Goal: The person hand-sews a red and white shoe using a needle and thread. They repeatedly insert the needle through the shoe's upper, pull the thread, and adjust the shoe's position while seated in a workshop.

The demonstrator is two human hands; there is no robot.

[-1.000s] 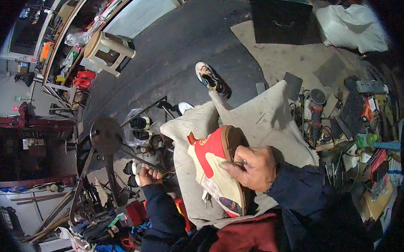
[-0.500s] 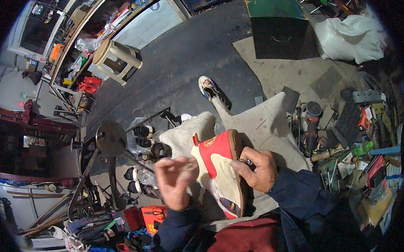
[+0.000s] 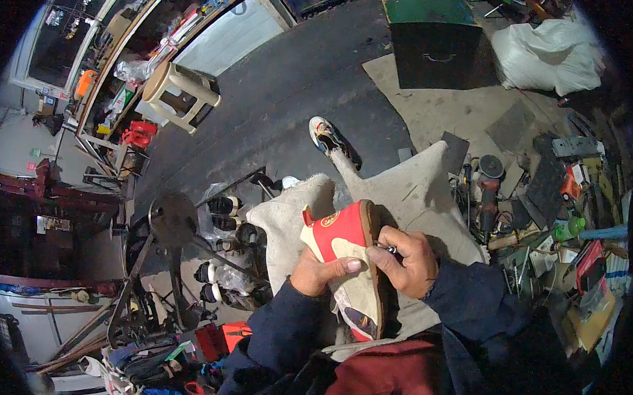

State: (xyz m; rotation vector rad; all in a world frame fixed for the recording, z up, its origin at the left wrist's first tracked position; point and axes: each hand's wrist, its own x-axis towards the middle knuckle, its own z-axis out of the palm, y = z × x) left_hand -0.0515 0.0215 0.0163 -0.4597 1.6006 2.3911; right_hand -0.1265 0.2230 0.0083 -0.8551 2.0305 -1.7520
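Note:
A cream and red sneaker [image 3: 339, 231] lies on its side across my lap, its brown sole turned to the right and its red heel pointing away from me. My left hand [image 3: 318, 273] is closed on the upper, with the thumb laid over the cream side and the fingers hidden underneath. At the sole edge, my right hand [image 3: 412, 265] pinches a small dark tool [image 3: 391, 249] with a shiny metal end. Most of that tool is hidden in the fingers, so its kind does not show. A grey-white cloth [image 3: 424, 196] covers my lap beneath the sneaker.
To the left stands a dark metal stand [image 3: 173, 220], with several shoes [image 3: 223, 205] beside it. An angle grinder [image 3: 489, 189] lies among tools on the right. Farther off are a beige stool [image 3: 182, 96], a green-topped box [image 3: 438, 57] and a white sack [image 3: 549, 58].
My left hand has come down from the air beside the sneaker and taken hold of its upper. The right hand stays at the sole edge with the small tool.

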